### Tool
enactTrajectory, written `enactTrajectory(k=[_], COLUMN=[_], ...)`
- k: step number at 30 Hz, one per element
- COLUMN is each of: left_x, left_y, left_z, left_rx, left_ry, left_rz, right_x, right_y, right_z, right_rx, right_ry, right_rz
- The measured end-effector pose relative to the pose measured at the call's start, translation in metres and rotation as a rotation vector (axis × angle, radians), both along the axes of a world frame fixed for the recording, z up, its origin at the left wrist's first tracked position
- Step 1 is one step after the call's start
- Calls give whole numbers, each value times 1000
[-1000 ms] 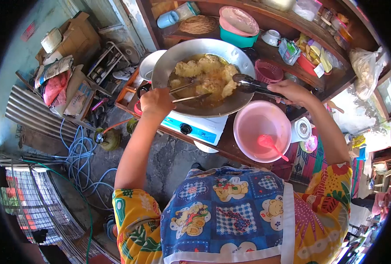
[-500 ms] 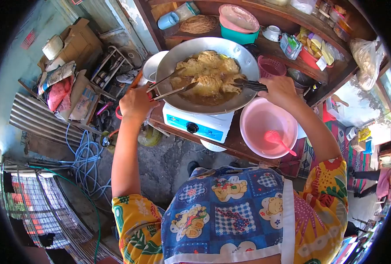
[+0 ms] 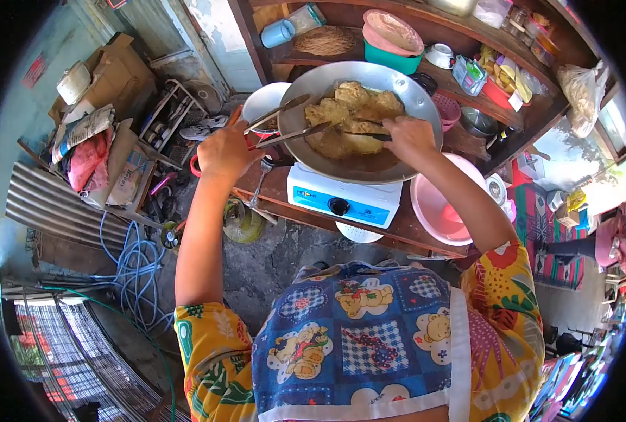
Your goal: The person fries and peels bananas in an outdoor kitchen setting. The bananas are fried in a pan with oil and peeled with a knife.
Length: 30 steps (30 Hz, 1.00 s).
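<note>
Right hand moved inward over wok.
Pinching dark utensil; left hand, wok's left, pinching spread tongs. Keep both low.

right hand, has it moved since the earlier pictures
Yes: the right hand has shifted left, from outside the right rim of the wok to over its right side.

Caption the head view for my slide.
Left hand holding long two-pronged metal tongs and right hand holding a dark slender utensil over golden-brown food in a wide, round silver metal wok.
</note>
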<state>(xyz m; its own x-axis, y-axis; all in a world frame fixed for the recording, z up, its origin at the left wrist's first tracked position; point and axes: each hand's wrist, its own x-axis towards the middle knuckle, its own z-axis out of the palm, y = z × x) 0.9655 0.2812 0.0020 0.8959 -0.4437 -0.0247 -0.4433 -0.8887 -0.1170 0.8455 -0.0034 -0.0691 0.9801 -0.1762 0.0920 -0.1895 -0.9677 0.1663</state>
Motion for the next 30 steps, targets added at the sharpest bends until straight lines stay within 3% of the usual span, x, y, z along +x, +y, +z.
enactTrajectory(k=[3,7,11,19,22,24,25,30], left_x=[7,17,26,34,36,36,36,39], left_y=[6,13,19,25,32,33,33,31], left_z=[-2,-1,-7,-9,-5,-2,-2,0], left_rx=[1,-17,-68,-98,-113,-118,-120,-169], left_ry=[-11,-31,-81,-89,-57,-34,-49,-37], left_rz=[-49,-85,-146,-203,-197,-197,-203,-186], right_x=[-7,-41,-52,-35,-39,-37,-41,-47], right_y=[-11,-2,7,18,1,-10,-5,-24], right_z=[0,42,28,4,12,22,39,44], right_rx=[-14,69,29,101,233,977,1063,912], right_ry=[-15,-60,98,14,-79,96,155,222], right_rz=[-29,-5,47,113,26,-275,-332,-419])
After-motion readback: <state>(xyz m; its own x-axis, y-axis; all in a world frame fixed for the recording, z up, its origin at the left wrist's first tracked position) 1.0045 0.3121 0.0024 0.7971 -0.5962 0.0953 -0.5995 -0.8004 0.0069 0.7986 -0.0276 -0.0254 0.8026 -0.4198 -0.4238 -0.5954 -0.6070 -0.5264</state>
